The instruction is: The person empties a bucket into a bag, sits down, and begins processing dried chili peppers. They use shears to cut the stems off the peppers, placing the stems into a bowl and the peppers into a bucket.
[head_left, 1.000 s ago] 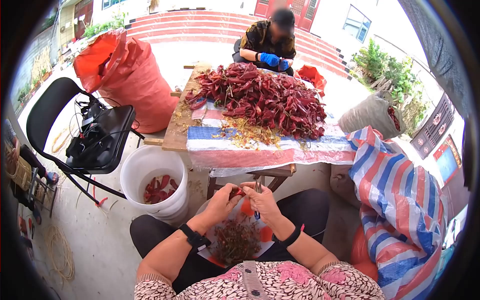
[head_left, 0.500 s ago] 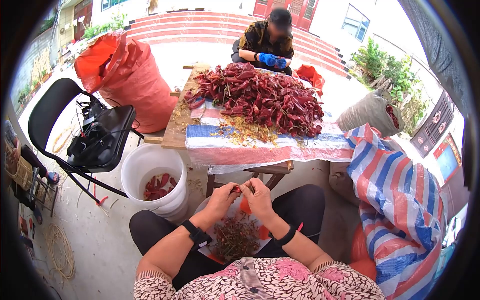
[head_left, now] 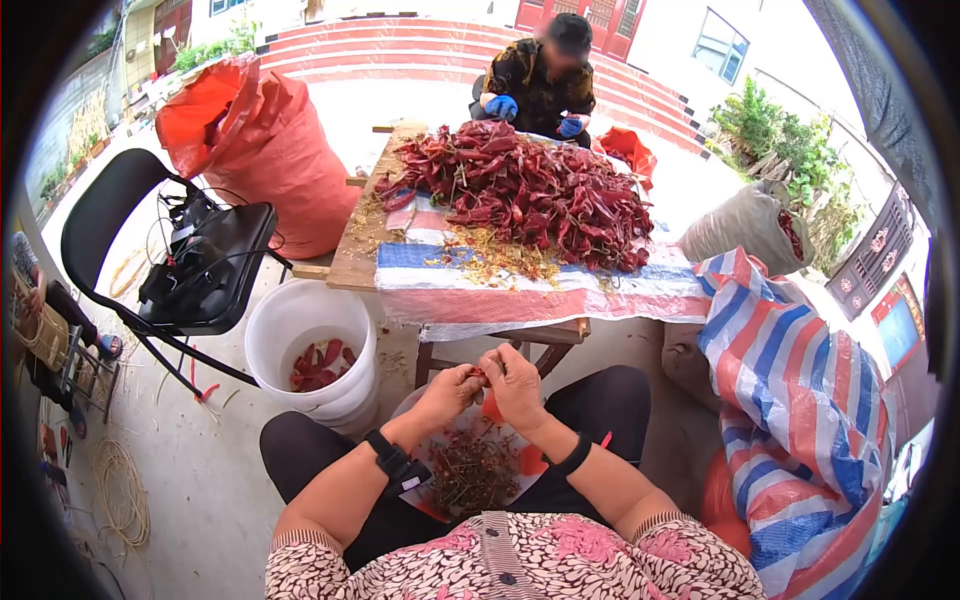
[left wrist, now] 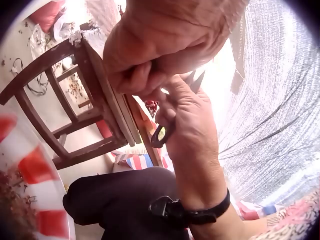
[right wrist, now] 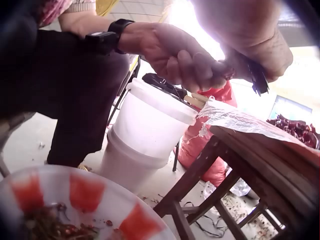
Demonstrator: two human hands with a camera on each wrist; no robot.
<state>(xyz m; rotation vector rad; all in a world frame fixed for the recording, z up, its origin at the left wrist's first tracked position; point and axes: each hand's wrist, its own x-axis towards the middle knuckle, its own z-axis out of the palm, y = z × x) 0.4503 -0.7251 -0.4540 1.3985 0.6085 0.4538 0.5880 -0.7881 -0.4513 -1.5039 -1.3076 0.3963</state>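
Over the lap, my left hand (head_left: pixel 450 394) pinches a small dark red piece of dried chili pepper (right wrist: pixel 230 74), mostly hidden by the fingers. Right against it, my right hand (head_left: pixel 514 385) holds scissors (left wrist: pixel 161 136); their pointed blades show beyond that hand in the left wrist view. Below both hands, a white and red basin (right wrist: pixel 86 193) between the knees contains cut stems (head_left: pixel 470 470). A big heap of dried red chilies (head_left: pixel 530 195) lies on the table ahead.
A white bucket (head_left: pixel 262 335) with some chilies stands left of the knees. Beyond it are a black folding chair (head_left: pixel 215 285) and a tall red sack (head_left: pixel 300 170). Striped sheeting (head_left: pixel 790 400) bulges at the right. Another person (head_left: pixel 540 85) in blue gloves sits across the table.
My hands stay together over the basin, and the right one has turned so the scissors no longer show in the head view. The person opposite has moved their gloved hands apart.
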